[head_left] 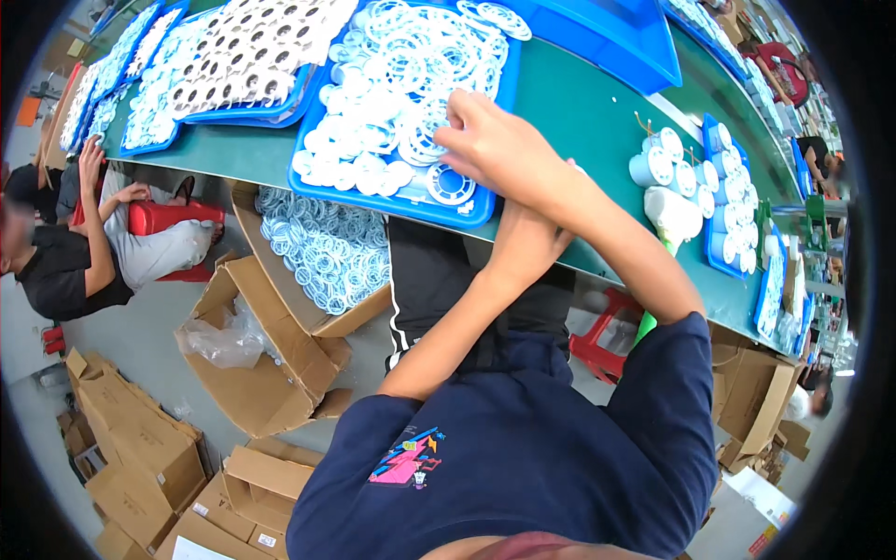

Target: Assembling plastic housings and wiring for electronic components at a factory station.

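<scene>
My forearms cross over the table's edge, the right one on top. My right hand (490, 145) is above a blue tray (392, 207), its fingers curled in toward the thumb; whatever they may hold is hidden. White plastic rings (401, 47) fill the tray's far part, and round white caps (359, 140) lie in its near left part. Just below my right hand, a wider ring with a notched rim (450, 185) rests in the near right corner. My left hand (527, 245) is beneath the right forearm near the tray's right edge, its fingers mostly covered.
White cylindrical housings (653, 168) stand on the green table at right, beside a rounded white object (672, 215) and a filled blue tray (717, 245). A blue bin (607, 37) sits at the back. Below, a carton holds rings (322, 252). A co-worker (84, 252) sits at left.
</scene>
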The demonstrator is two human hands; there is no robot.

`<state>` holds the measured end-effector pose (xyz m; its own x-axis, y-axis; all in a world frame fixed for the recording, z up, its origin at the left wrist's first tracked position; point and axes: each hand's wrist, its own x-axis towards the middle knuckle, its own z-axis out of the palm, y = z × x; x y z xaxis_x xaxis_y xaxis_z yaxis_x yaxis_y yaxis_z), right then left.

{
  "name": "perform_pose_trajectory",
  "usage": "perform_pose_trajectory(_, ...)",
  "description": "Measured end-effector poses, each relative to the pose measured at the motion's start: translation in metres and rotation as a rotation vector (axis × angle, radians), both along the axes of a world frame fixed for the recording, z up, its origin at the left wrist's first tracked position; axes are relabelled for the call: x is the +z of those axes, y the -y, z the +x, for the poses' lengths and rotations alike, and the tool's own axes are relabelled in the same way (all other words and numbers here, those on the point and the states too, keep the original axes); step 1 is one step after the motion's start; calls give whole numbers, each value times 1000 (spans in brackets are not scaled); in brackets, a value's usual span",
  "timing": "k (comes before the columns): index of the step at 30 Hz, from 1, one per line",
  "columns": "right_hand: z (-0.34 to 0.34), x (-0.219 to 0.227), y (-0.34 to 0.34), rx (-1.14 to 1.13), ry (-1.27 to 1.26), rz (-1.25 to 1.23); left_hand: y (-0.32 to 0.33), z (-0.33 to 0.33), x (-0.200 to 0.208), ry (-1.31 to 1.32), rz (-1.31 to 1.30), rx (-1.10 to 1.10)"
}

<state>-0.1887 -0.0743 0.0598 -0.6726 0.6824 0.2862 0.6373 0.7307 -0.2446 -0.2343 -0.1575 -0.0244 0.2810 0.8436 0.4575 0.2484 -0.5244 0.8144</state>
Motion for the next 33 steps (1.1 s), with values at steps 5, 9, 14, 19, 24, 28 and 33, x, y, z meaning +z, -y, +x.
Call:
perform_pose_trajectory(5,55,45,24,-171,-157,138,0,-6,-1,-53,59,133)
perform_pose_trajectory(9,128,18,93,-515,-176,-111,-1,-2,1,5,44,155)
perform_pose_trajectory(14,147,-19,136,-727,-229,-146,0,2,4,-73,17,143)
perform_pose_trajectory(19,109,7,116,-523,-395,11,0,1,5,-130,32,207)
perform_pose_trajectory(24,99,0,91,-463,-343,-104,1,5,1,-138,-30,230)
perform_pose_trajectory(28,101,-1,94,-497,-379,-137,2,6,3,-139,-11,237)
perform_pose_trajectory(33,96,-7,97,-501,-430,-110,1,6,1,-130,17,238)
